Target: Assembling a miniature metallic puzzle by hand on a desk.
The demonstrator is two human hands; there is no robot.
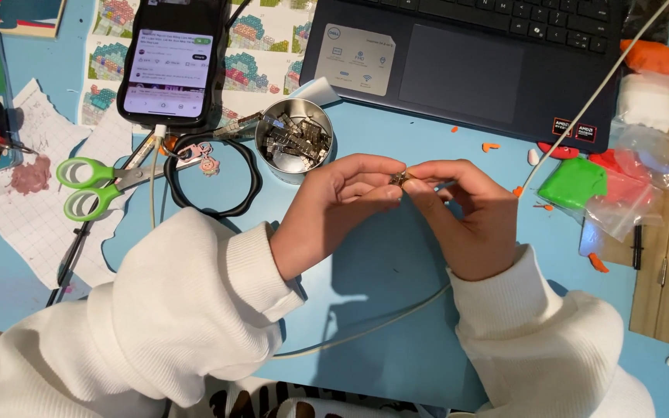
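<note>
I've got both hands pinching one small metal piece (399, 179) — left hand (342, 205), right hand (470, 220) — beside the tin (294, 139); fitting it looks underway, needing a steady grip.

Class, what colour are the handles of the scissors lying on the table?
Bright green handles on the scissors, shown in the head view.

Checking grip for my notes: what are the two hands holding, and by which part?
Both the left hand and right hand pinch one small metal piece between their fingertips, one at each end. Its kind is too small to tell.
</note>
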